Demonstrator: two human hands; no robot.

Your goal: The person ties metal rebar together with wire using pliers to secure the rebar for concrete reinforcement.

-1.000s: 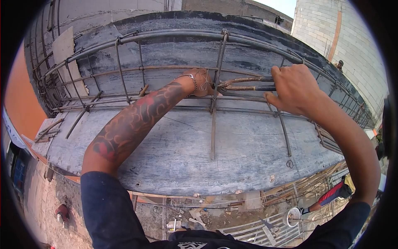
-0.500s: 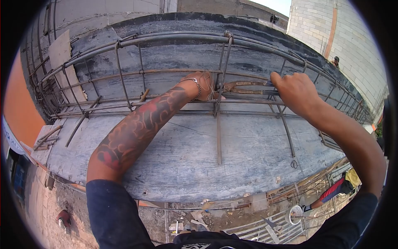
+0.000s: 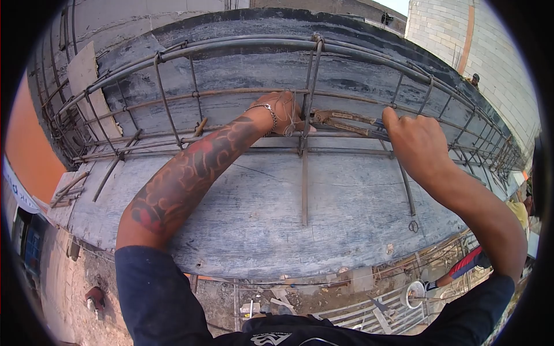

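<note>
Grey boarding [image 3: 248, 222] underlies one rebar cage [image 3: 305, 135]; right hand [image 3: 418, 138] holds one pincer tool [image 3: 323, 117].

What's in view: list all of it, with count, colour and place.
Pincers: one, rusty brown, right of centre
Wire: thin loops, uncountable, dull brown, centre
Rebar cage: one, grey-brown, across the middle
Panels: at least two, grey, below and behind the cage
Short rods: several, brown, far left
Wire ring: one, dark, lower right
Block wall: one, pale, upper right
Orange wall: one, orange, left
Bucket: one, white, lower right
Slats: several, pale, bottom
Other people: at least two, one with yellow clothing, right side
Sleeves: two, dark blue, bottom
Left hand: one, bare, at the wire
Right hand: one, bare, on the pincers' handles
</note>
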